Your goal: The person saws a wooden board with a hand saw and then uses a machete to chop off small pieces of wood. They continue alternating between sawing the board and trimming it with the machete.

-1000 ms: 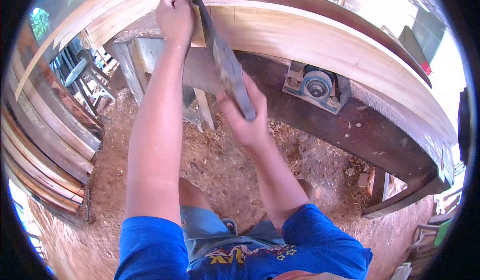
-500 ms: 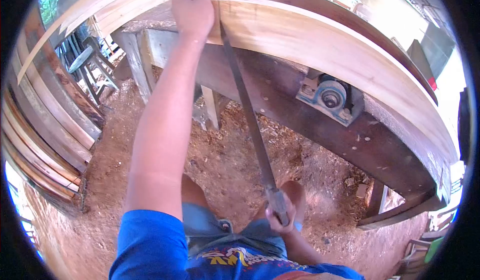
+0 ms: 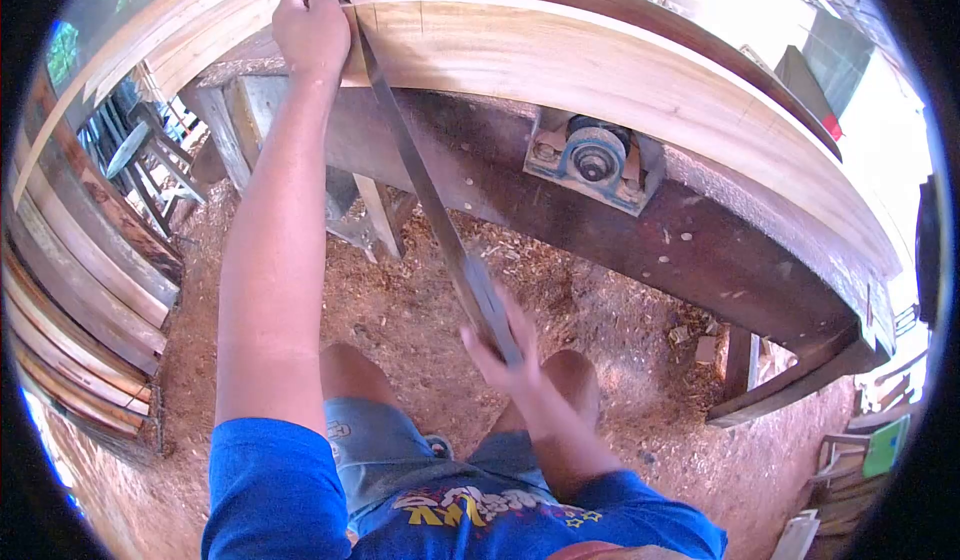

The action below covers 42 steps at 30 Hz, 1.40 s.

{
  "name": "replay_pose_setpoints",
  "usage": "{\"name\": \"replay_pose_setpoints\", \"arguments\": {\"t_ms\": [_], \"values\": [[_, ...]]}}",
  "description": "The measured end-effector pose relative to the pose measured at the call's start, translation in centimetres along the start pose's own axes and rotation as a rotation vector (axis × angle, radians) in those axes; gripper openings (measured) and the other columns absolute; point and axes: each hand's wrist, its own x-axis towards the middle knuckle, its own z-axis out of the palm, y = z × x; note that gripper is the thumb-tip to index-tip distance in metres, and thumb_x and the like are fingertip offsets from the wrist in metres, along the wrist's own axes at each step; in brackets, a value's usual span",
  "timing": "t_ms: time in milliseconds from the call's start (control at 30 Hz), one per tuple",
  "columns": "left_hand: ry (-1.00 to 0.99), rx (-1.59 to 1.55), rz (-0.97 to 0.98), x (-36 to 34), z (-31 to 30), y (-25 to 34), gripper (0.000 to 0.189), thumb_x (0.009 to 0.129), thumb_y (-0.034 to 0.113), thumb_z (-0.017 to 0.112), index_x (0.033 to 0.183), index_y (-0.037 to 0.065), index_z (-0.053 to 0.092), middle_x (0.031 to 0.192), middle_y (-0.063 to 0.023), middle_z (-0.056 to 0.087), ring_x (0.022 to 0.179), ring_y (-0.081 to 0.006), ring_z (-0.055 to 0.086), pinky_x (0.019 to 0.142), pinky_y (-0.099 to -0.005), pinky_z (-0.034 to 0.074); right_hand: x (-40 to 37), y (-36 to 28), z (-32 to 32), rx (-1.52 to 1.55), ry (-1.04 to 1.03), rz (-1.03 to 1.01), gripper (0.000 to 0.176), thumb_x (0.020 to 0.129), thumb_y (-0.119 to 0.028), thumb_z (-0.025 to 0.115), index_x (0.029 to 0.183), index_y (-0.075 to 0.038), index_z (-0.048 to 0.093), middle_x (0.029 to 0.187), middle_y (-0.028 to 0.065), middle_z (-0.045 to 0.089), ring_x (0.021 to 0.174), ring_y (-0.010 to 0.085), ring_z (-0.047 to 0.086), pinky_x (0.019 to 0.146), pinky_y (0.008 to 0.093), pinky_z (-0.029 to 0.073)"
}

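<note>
A long pale wooden board (image 3: 560, 70) stands on edge along the machine bench. My left hand (image 3: 313, 32) is closed over its upper edge at the left end. Right beside that hand, the narrow dark blade of a handsaw (image 3: 425, 182) crosses the board, its far tip showing just above the edge. The saw slants down toward me, seen nearly edge-on. Low in front of my body, my right hand (image 3: 508, 350) is wrapped round its handle. A short pencil-like line marks the board right of the blade.
A dark wooden bench (image 3: 600, 250) carries a blue-grey bearing housing (image 3: 592, 160). Stacked planks (image 3: 75, 260) stand at left, near a stool (image 3: 130, 150). Shavings cover the earth floor (image 3: 400, 305). A green chair (image 3: 885, 447) is at lower right.
My right hand has pushed the handsaw forward and up, so its handle is nearer the board. The view has shifted, and my left hand still grips the board.
</note>
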Motion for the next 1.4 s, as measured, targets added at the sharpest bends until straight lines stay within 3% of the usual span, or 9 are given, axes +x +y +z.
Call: {"name": "replay_pose_setpoints", "arguments": {"t_ms": [133, 333, 467, 533, 767, 900, 1033, 1200, 1400], "values": [[-0.011, -0.092, -0.004, 0.2, 0.3, -0.5, 0.019, 0.09, 0.011, 0.056, 0.09, 0.0, 0.071, 0.087, -0.0152, 0.075, 0.084, -0.0243, 0.071, 0.083, -0.0363, 0.053, -15.3, 3.9, -5.0, 0.042, -0.077, 0.197, 0.064, 0.087, -0.004, 0.077, 0.144, 0.006, 0.049, 0.128, 0.0202, 0.069, 0.114, 0.024, 0.07, 0.097, 0.0355, 0.054], [-0.055, -0.049, -0.025, -0.5, -0.4, 0.7, 0.019, 0.09, 0.01, 0.053, 0.088, 0.0, 0.069, 0.086, -0.0169, 0.074, 0.085, -0.0271, 0.071, 0.082, -0.0385, 0.053, 3.7, 1.1, 2.5, 0.047, 0.009, 0.024, 0.062, 0.091, -0.007, 0.074, 0.147, 0.003, 0.049, 0.13, 0.0168, 0.068, 0.121, 0.0196, 0.062, 0.104, 0.0372, 0.048], [-0.046, 0.0, 0.061, 0.5, -0.5, -0.7, 0.019, 0.09, 0.01, 0.053, 0.086, -0.001, 0.067, 0.085, -0.0183, 0.073, 0.081, -0.0298, 0.07, 0.079, -0.0397, 0.053, 16.5, -6.3, 5.8, 0.271, 0.056, -0.04, 0.057, 0.09, -0.015, 0.073, 0.142, 0.002, 0.055, 0.103, 0.0083, 0.074, 0.093, 0.0125, 0.065, 0.082, 0.0293, 0.053], [-0.056, -0.002, 0.103, 0.4, -0.5, -0.9, 0.017, 0.093, 0.014, 0.057, 0.089, 0.001, 0.067, 0.082, -0.0072, 0.068, 0.077, -0.0139, 0.06, 0.074, -0.032, 0.049, 16.2, -9.2, 4.1, 0.166, 0.076, -0.054, 0.058, 0.09, -0.014, 0.073, 0.142, 0.003, 0.054, 0.096, 0.0088, 0.075, 0.089, 0.0123, 0.066, 0.081, 0.0296, 0.054], [0.065, -0.132, -0.027, -0.2, 0.2, -0.9, 0.016, 0.093, 0.009, 0.055, 0.102, -0.001, 0.064, 0.1, -0.0112, 0.066, 0.089, -0.0165, 0.062, 0.08, -0.0312, 0.05, 6.3, -9.0, -0.9, -0.013, 0.14, -0.18, 0.061, 0.086, -0.016, 0.073, 0.14, 0.005, 0.056, 0.115, 0.0167, 0.073, 0.103, 0.0214, 0.07, 0.093, 0.0343, 0.053], [-0.288, -0.115, -0.351, -1.1, -1.6, 1.7, 0.037, 0.099, 0.025, 0.042, 0.106, 0.004, 0.071, 0.107, -0.0139, 0.068, 0.103, -0.0279, 0.062, 0.097, -0.04, 0.047, 5.5, -8.0, -2.6, 0.256, 0.14, -0.174, 0.03, 0.089, -0.032, 0.069, 0.095, -0.003, 0.061, 0.085, 0.0068, 0.06, 0.078, 0.0195, 0.057, 0.076, 0.0361, 0.047], [-0.245, 0.122, -0.142, -0.7, -1.3, -1.8, 0.044, 0.103, 0.033, 0.039, 0.104, 0.004, 0.073, 0.094, -0.0108, 0.067, 0.089, -0.0222, 0.061, 0.084, -0.0388, 0.048, 10.8, -13.9, -3.5, 0.307, 0.118, -0.037, 0.041, 0.093, -0.044, 0.066, 0.074, -0.012, 0.049, 0.07, 0.0014, 0.046, 0.066, 0.0169, 0.043, 0.068, 0.0335, 0.039], [-0.337, -0.051, -0.408, -0.5, -2.2, 1.2, 0.038, 0.101, 0.028, 0.042, 0.098, 0.001, 0.069, 0.073, 0.0026, 0.048, 0.064, -0.0103, 0.04, 0.06, -0.0316, 0.034, 14.6, -22.0, -9.1, 0.192, 0.159, 0.243, 0.052, 0.084, -0.017, 0.073, 0.129, 0.005, 0.059, 0.083, 0.0012, 0.061, 0.071, 0.0099, 0.055, 0.066, 0.0278, 0.047], [-0.551, -0.043, -0.545, 1.1, -3.5, 1.7, 0.03, 0.1, 0.029, 0.05, 0.096, 0.002, 0.062, 0.082, -0.0008, 0.055, 0.076, -0.0109, 0.046, 0.07, -0.0293, 0.04, 16.1, -34.6, -14.7, 0.312, 0.243, 0.6, 0.05, 0.086, -0.01, 0.067, 0.133, 0.002, 0.059, 0.086, -0.0015, 0.06, 0.072, 0.0063, 0.055, 0.065, 0.0242, 0.046]]}}
